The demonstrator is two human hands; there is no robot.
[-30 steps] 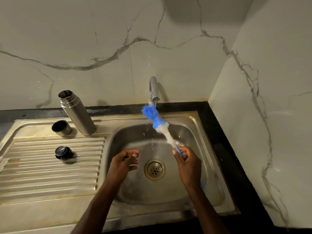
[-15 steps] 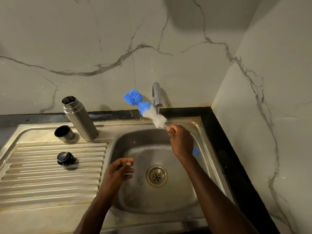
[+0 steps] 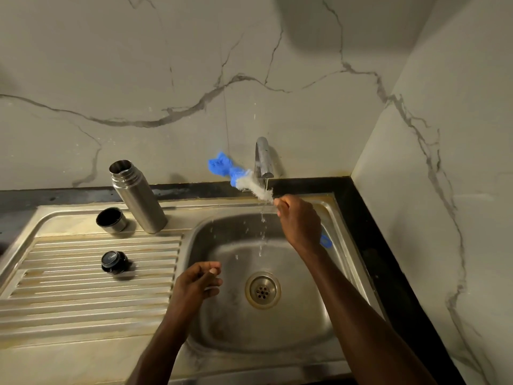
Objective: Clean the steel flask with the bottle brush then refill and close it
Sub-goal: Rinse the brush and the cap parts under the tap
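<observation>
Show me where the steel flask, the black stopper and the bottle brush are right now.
steel flask point(image 3: 138, 200): head view, middle of its steel body.
black stopper point(image 3: 113, 262): head view, its top face, on the ribbed drainboard.
bottle brush point(image 3: 256, 189): head view, white bristles under the tap.

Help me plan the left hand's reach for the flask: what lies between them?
In the head view, only bare ribbed drainboard lies between the left hand and the steel flask; the black stopper sits left of that line.
</observation>
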